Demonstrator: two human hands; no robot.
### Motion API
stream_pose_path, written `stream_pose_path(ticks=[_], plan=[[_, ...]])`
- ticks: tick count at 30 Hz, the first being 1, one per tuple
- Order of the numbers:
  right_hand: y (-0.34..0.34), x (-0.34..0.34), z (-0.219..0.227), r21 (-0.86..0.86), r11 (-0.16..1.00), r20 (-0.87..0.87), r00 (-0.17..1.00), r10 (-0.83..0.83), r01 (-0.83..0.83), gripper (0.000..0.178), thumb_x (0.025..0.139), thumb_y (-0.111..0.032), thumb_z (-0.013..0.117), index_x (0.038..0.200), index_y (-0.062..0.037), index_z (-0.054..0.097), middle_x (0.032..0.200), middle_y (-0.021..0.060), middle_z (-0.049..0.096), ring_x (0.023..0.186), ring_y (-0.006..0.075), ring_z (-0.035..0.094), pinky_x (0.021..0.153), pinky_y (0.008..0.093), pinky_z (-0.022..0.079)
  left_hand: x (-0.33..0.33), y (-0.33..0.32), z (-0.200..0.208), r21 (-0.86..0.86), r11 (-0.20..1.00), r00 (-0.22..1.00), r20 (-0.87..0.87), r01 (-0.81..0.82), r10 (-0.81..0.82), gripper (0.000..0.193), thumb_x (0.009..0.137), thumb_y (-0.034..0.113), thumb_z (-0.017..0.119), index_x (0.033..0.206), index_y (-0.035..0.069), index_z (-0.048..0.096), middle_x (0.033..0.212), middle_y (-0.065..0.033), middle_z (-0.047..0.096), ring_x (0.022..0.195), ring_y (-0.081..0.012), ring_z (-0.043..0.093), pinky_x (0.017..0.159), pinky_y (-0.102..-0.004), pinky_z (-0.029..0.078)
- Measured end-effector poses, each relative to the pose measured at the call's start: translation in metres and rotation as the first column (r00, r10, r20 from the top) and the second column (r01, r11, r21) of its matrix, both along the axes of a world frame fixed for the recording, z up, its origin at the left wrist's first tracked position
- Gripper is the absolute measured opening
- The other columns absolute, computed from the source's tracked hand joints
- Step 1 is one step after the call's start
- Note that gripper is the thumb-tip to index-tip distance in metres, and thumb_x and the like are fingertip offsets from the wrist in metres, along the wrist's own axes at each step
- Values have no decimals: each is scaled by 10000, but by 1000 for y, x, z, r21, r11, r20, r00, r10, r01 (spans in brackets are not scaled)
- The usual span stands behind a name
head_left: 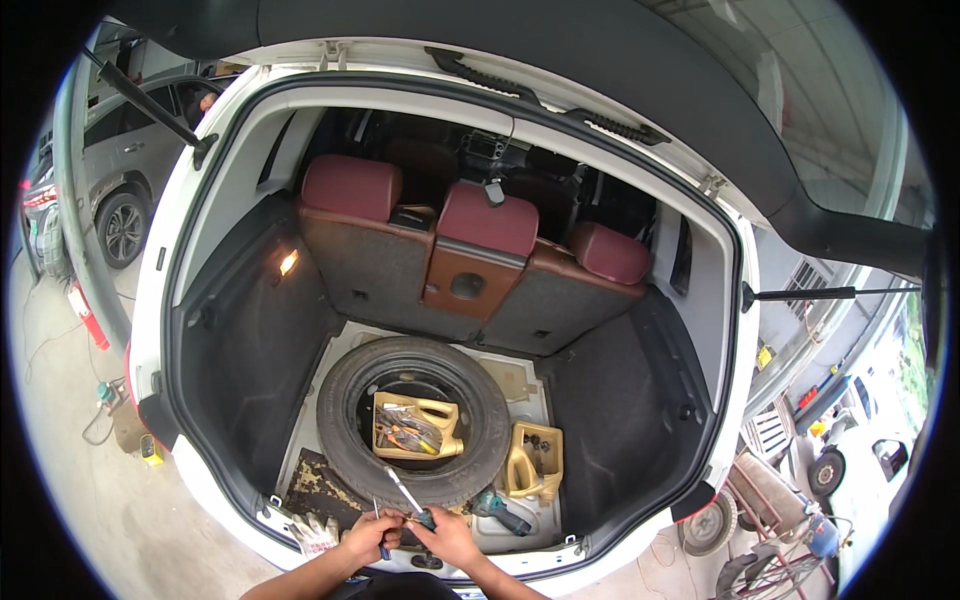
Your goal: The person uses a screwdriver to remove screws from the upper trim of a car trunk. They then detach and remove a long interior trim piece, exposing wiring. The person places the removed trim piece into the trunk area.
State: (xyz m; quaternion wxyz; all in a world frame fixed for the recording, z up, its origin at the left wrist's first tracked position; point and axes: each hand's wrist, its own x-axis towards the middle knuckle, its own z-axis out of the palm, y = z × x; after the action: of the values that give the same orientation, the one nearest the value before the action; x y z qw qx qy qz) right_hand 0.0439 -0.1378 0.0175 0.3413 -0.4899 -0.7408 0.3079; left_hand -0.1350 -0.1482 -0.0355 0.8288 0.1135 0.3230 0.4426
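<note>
Green-handled tool (427, 519) (any lettering illegible) is clamped in right fingers (428, 535), blue tool (385, 552) in left fingers (386, 523).

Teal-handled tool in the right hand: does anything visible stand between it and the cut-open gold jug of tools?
Yes: the near side of the spare tyre lies between the teal-handled tool and the cut-open gold jug, which sits inside the wheel.

In the boot (625, 410), a wheel (342, 425) lies before the far seats (370, 250), a jug (454, 446) of tools (408, 433) within it. Right of the wheel stands another jug (532, 490), a power tool (512, 518) nearer; gloves (316, 537) lie near left.
</note>
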Motion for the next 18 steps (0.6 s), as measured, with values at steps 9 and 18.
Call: stream_pose_path(ticks=[9, 18], plan=[[-14, 0, -12, 114, 993, 318, 947, -42, 6, 321, 814, -277, 628, 1001, -22, 573, 999, 189, 600, 796, 375, 631, 682, 443, 518, 1, 14, -37, -193, 976, 995, 36, 101, -95, 73, 852, 5, 499, 879, 59, 539, 668, -50, 487, 510, -129, 400, 461, -267, 326], [-31, 23, -10, 32, 985, 206, 963, -172, 169, 258, 755, -176, 636, 928, -7, 546, 1023, 169, 559, 800, 378, 618, 685, 449, 514, 36, 11, 20, -214, 948, 922, -259, 236, -288, 221, 926, 166, 521, 713, 120, 482, 556, 37, 401, 447, -93, 347, 418, -243, 318]])
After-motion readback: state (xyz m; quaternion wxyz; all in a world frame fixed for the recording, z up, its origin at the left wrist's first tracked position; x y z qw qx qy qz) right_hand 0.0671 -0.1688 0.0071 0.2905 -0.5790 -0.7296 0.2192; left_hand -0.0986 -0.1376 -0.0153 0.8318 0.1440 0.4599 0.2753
